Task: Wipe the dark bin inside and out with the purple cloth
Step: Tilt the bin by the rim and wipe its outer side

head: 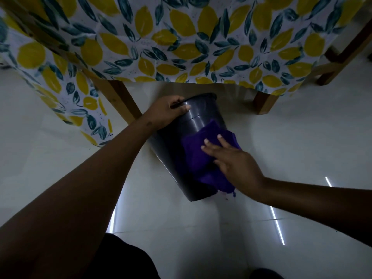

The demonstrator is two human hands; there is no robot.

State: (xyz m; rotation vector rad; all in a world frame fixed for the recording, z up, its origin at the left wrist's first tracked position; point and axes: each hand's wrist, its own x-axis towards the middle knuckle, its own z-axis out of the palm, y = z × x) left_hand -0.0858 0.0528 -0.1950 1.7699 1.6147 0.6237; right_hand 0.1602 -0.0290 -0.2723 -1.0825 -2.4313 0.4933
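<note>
The dark bin lies tilted on its side on the pale floor, its rim pointing away toward the table and its narrower base toward me. My left hand grips the rim at the far end. The purple cloth is draped over the bin's outer wall, down to its base. My right hand presses flat on the cloth with fingers spread. The bin's inside is hidden from view.
A table with a lemon-print cloth hangs just beyond the bin. Wooden legs stand at left, and another leg at right. Glossy floor tiles surround the bin. My dark-clothed knee is at the bottom.
</note>
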